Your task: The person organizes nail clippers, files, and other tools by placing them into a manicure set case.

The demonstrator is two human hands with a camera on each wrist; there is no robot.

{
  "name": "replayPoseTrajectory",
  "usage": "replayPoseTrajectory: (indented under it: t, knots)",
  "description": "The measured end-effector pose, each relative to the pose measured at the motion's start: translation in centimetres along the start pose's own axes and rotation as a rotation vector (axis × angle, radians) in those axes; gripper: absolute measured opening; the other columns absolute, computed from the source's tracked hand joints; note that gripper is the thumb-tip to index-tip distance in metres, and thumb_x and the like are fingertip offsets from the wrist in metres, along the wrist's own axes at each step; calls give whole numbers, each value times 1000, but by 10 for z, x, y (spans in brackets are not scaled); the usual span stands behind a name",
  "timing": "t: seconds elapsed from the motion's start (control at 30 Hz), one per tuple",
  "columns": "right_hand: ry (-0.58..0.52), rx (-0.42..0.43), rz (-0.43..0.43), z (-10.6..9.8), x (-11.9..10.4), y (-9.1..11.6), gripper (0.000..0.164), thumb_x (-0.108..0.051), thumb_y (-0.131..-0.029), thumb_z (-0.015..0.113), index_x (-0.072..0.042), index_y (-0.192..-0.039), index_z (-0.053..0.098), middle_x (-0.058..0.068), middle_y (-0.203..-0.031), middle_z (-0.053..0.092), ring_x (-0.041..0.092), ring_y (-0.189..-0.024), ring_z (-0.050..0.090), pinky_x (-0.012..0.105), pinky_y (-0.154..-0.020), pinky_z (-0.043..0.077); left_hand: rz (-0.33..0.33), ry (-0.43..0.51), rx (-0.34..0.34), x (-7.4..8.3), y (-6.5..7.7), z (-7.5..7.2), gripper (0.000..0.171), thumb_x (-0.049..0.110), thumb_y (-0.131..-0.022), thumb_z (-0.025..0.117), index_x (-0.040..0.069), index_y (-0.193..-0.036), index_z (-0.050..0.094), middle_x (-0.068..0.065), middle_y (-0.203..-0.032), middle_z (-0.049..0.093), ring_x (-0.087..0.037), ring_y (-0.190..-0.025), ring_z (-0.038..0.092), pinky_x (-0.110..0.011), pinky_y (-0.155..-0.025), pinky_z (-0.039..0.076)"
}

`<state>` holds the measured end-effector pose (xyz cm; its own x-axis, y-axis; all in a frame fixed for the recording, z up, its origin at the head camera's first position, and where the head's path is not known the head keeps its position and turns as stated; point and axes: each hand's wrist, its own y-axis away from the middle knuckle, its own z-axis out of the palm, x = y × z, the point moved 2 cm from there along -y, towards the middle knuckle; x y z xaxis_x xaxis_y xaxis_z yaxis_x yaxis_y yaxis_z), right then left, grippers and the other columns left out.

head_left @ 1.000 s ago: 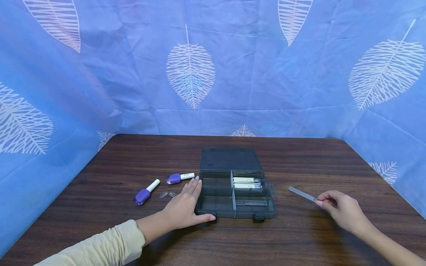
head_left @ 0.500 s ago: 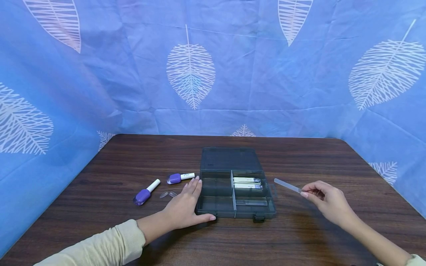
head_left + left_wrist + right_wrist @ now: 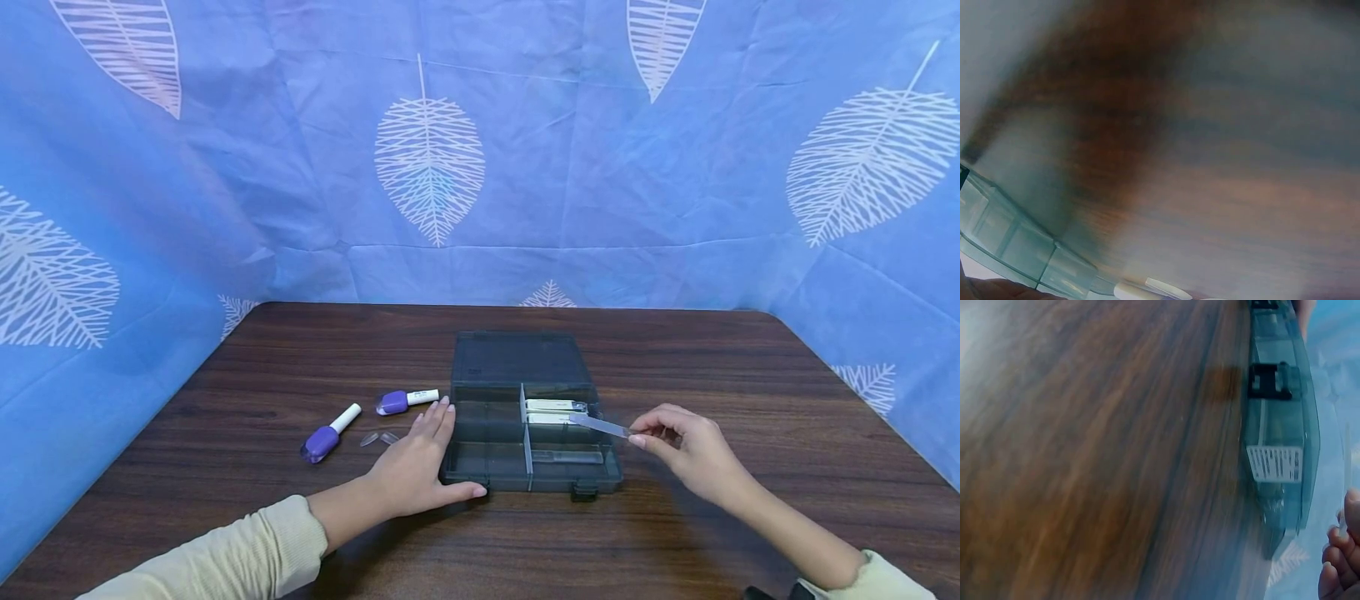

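My right hand (image 3: 693, 454) pinches one end of a flat translucent nail file (image 3: 600, 426), whose free end reaches over the right side of the smoky plastic organizer box (image 3: 491, 479). Its lid is open at the back. Two white nail clippers (image 3: 552, 419) lie in the upper right compartment, and a clear strip (image 3: 567, 457) lies in the lower right one. My left hand (image 3: 411, 468) rests along the box's left side, fingers extended, thumb at the front edge. In the right wrist view, the fingertips (image 3: 1352, 515) hold the upright-looking file beyond the box.
Left of the box lie two purple nail polish bottles (image 3: 321, 445) with white caps. Two small clear curved pieces (image 3: 369, 439) sit between them and my left hand. The dark wood table (image 3: 675, 350) meets blue leaf-patterned cloth (image 3: 322, 167) at the back and sides.
My right hand has moved left with the nail file, from the table's right side to over the box's right edge. The left hand and the box have stayed in place.
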<state>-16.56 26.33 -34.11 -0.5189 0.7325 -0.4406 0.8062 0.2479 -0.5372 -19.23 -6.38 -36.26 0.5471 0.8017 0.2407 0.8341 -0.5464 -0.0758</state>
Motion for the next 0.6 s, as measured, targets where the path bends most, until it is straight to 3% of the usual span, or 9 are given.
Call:
replayPoseTrajectory:
  t: [0.33, 0.5, 0.6]
  knots:
    - [-41, -126, -143, 14, -14, -12, 16, 1, -73, 72, -13, -80, 67, -8, -77, 60, -5, -67, 44, 17, -51, 39, -3, -12, -3, 0, 0, 0, 103, 68, -78, 55, -6, -143, 27, -23, -151, 23, -35, -140, 25, -45, -108, 33]
    - [15, -211, -236, 17, -19, -19, 14, -3, -74, 73, -13, -79, 66, -10, -77, 59, 1, -71, 48, 19, -56, 44, -5, -5, -8, 0, 0, 0, 102, 68, -78, 55, -6, -143, 27, -23, -151, 23, -35, -140, 24, -46, -108, 33]
    - [45, -304, -244, 20, -24, -24, 11, -5, -76, 72, -14, -80, 66, -9, -78, 59, 3, -73, 48, 20, -58, 44, -6, -5, -4, 0, 0, 0, 102, 68, -78, 55, -6, -143, 27, -23, -151, 23, -35, -139, 25, -46, -108, 33]
